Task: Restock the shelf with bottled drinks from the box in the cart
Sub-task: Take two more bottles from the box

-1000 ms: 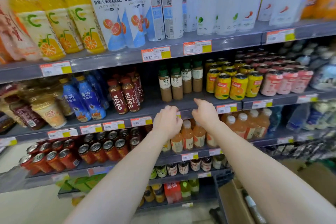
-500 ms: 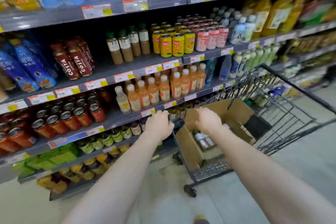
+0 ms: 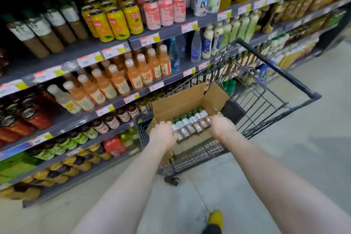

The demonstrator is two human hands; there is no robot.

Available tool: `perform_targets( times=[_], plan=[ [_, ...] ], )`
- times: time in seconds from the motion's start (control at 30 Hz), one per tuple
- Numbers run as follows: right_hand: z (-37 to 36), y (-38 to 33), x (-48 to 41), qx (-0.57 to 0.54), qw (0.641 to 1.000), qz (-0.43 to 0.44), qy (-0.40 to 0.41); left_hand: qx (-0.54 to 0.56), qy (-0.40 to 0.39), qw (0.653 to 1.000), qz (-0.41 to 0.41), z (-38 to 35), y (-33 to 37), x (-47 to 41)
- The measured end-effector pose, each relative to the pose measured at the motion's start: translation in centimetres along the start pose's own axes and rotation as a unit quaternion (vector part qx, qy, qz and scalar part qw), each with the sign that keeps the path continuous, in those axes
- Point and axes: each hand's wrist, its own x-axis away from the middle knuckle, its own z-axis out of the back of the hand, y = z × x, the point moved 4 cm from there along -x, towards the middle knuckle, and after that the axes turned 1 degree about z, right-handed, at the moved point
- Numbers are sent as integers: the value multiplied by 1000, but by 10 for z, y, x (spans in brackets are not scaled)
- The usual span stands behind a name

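Both hands clamp a row of green-capped bottles (image 3: 191, 124) above the open box (image 3: 178, 102) at the cart's (image 3: 275, 89) near end: left hand (image 3: 163, 134) and right hand (image 3: 221, 126) press inward at opposite ends, probably so the row lifts together toward the shelf (image 3: 79, 49).

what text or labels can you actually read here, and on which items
None can be read with confidence.
Price tags on the shelf edges: orange and yellow, print blurred.
Orange bottles: label lettering too smeared to read.
Yellow cans and pink cans: red and white marks, unreadable.
Green-capped bottles between the hands, above the box: labels too small.
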Motion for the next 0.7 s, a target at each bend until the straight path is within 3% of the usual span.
perform_targets(
  times=[0.23,0.7],
  plan=[
    [-15,53,-58,-11,999,19,-49,-8,-53,996,69,-28,39,-30],
    [-70,14,-191,10,983,74,-168,101,-122,971,182,-70,6,-159]
  ],
)
